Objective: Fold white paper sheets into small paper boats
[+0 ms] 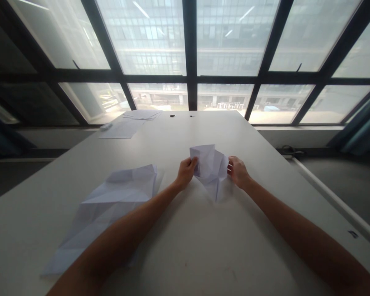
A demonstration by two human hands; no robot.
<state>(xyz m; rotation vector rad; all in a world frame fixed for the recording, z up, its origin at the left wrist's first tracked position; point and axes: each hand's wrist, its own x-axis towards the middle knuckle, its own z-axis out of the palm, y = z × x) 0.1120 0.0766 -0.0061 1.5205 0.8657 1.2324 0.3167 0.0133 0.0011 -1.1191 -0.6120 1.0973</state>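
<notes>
A piece of folded white paper (207, 162) with several creases and flaps is held up over the middle of the table. My left hand (186, 172) grips its left edge, with the thumb on the near face. At the opposite edge my right hand (238, 170) has its fingers curled against the paper; the exact hold of the fingertips is partly hidden. A larger creased sheet of paper (111, 205) lies to the left, partly covered by my left forearm.
The white table (185, 250) stretches toward large windows (222, 41) with dark frames. Flat white sheets (120, 128) rest at its far left. A small dark item (353, 234) lies near the right edge, and two round holes (172, 116) are at the far end.
</notes>
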